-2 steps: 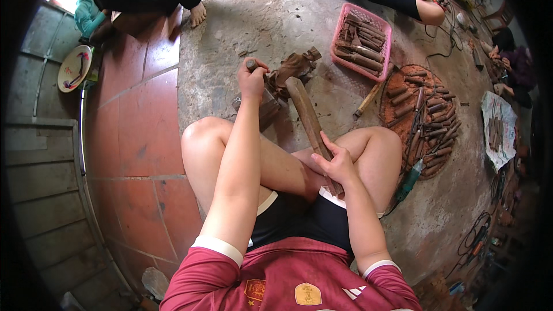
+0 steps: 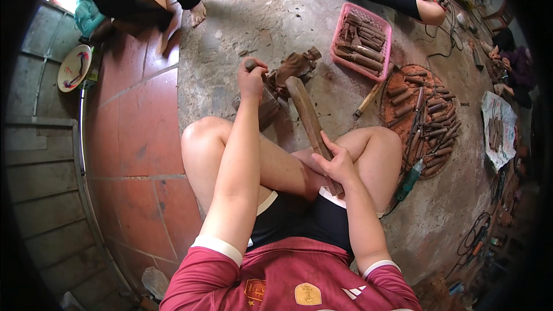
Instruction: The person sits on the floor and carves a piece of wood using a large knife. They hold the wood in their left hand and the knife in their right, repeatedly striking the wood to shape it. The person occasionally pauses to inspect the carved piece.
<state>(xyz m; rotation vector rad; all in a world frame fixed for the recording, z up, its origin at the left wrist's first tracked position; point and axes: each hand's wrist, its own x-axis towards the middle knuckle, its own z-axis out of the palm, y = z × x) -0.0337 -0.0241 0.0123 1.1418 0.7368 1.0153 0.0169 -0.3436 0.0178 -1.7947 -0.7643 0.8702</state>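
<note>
My left hand is closed in a fist round an upright chisel; its round butt shows above the fist and its lower part is hidden. Just beyond the fist lies a brown carved wooden piece, beside a dark wooden block partly behind my wrist. My right hand grips a long wooden mallet low on its handle, the thick end slanting up and left towards the carving. The mallet's lower end rests over my crossed legs. A gap separates the mallet from the chisel.
A pink basket holds several chisels. Right of my knee, a round tray carries many handled tools on reddish dust. A wooden-handled tool and a green power tool lie near. People sit or stand at the far side.
At the upper left, another person's dark-clothed leg has shifted, showing more of a wooden box. My hands, the chisel and the mallet look almost the same.
</note>
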